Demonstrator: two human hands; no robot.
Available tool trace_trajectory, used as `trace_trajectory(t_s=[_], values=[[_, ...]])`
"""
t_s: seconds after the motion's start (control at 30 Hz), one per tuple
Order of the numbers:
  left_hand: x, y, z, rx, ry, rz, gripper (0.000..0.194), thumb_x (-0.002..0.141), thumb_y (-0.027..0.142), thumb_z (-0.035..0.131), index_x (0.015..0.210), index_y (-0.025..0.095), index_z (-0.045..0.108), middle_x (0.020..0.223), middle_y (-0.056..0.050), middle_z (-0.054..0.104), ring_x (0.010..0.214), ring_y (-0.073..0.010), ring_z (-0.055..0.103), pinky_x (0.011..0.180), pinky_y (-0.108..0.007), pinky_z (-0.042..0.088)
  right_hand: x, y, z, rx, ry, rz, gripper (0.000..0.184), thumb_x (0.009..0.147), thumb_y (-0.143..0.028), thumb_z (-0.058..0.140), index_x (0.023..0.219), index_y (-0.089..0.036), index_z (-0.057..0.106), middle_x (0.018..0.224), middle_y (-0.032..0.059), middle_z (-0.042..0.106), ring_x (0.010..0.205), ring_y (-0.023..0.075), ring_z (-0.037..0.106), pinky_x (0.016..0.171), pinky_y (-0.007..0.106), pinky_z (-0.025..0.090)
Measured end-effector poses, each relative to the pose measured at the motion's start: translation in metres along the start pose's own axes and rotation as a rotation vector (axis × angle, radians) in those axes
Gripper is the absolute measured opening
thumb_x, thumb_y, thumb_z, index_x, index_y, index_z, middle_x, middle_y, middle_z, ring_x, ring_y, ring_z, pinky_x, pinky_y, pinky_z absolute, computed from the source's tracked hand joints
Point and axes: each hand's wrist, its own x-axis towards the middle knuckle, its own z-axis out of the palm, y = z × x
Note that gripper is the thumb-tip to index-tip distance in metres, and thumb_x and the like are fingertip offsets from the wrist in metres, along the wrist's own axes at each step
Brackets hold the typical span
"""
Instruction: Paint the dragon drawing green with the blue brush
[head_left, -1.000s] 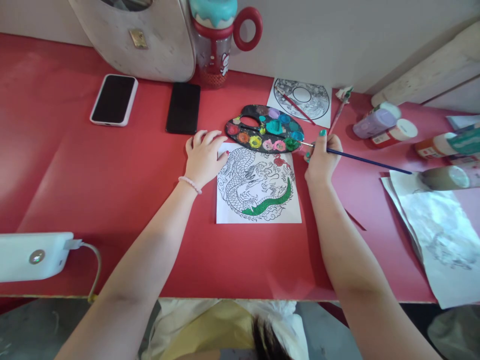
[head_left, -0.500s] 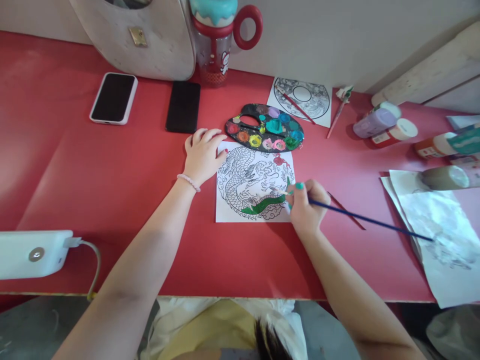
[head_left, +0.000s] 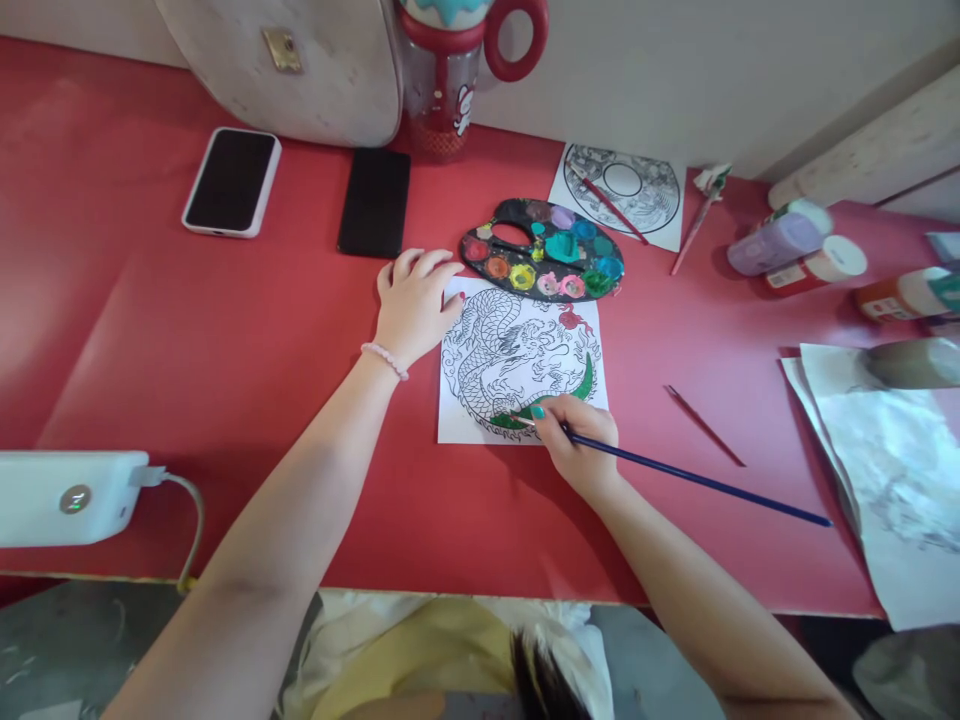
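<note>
A white sheet with a printed dragon drawing [head_left: 495, 350] lies on the red table, a curved band of it painted green and a small ball at its upper right red. My right hand [head_left: 581, 440] pinches a long blue paintbrush [head_left: 697, 482] near its tip, which meets the lower left end of the green band. Flat at the sheet's upper left edge rests my left hand [head_left: 416, 305], fingers spread, holding nothing. Just above the sheet sits a black paint palette [head_left: 551, 262] with several dabs of colour.
Behind the palette, a thin red brush lies on a round patterned print [head_left: 660, 190]. Paint bottles [head_left: 776, 240] and loose papers [head_left: 892, 440] occupy the right side. A white phone [head_left: 232, 182], a black phone [head_left: 375, 203], a handled cup [head_left: 442, 100], a bag [head_left: 337, 80] and a power bank [head_left: 67, 498] are leftward.
My right hand has moved down and left with the paintbrush, from the right part of the green band to its lower left. My left hand stays on the sheet; the view has shifted slightly.
</note>
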Motion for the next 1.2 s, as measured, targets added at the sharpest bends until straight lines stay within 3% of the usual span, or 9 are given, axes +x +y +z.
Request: trace_trajectory(t_s=[0.3,0.53,0.77,1.2], values=[[-0.0005,0.0010,-0.0010,0.004,0.001,0.000,0.032,0.091,0.026,0.057,0.122,0.036,0.062,0.141,0.000,0.055,0.136,-0.0332,0.037,0.115,-0.060,0.024,0.0009,-0.0015,0.0001,0.009,0.008,-0.019,0.037,0.086,-0.024,0.055,0.054,-0.021,0.036,0.045,-0.0054,0.038,0.041,0.0079,0.034,0.040,0.021,0.028],[-0.0004,0.0016,-0.0016,0.007,0.002,-0.002,0.034,0.091,0.027,0.057,0.122,0.039,0.062,0.141,0.001,0.056,0.136,-0.0334,0.037,0.115,-0.061,0.025,0.0003,-0.0014,0.0002,-0.007,-0.012,-0.001,0.039,0.089,-0.031,0.054,0.055,-0.022,0.037,0.046,-0.0041,0.039,0.042,0.0089,0.035,0.041,0.023,0.029],[-0.0002,0.0018,-0.0022,-0.010,-0.018,-0.011,0.034,0.091,0.027,0.056,0.122,0.039,0.062,0.142,0.001,0.055,0.137,-0.0339,0.036,0.115,-0.060,0.023,0.0032,-0.0035,0.0003,0.011,-0.093,-0.074,0.041,0.091,-0.032,0.053,0.055,-0.022,0.037,0.048,-0.0031,0.041,0.044,0.0094,0.038,0.044,0.023,0.031],[-0.0002,0.0021,-0.0025,0.010,-0.014,-0.009,0.033,0.091,0.027,0.056,0.122,0.039,0.062,0.141,0.001,0.055,0.136,-0.0323,0.037,0.114,-0.060,0.025,0.0074,-0.0052,0.0011,0.026,-0.119,-0.137,0.039,0.090,-0.027,0.054,0.055,-0.022,0.037,0.048,-0.0048,0.037,0.044,0.0091,0.035,0.043,0.023,0.027]])
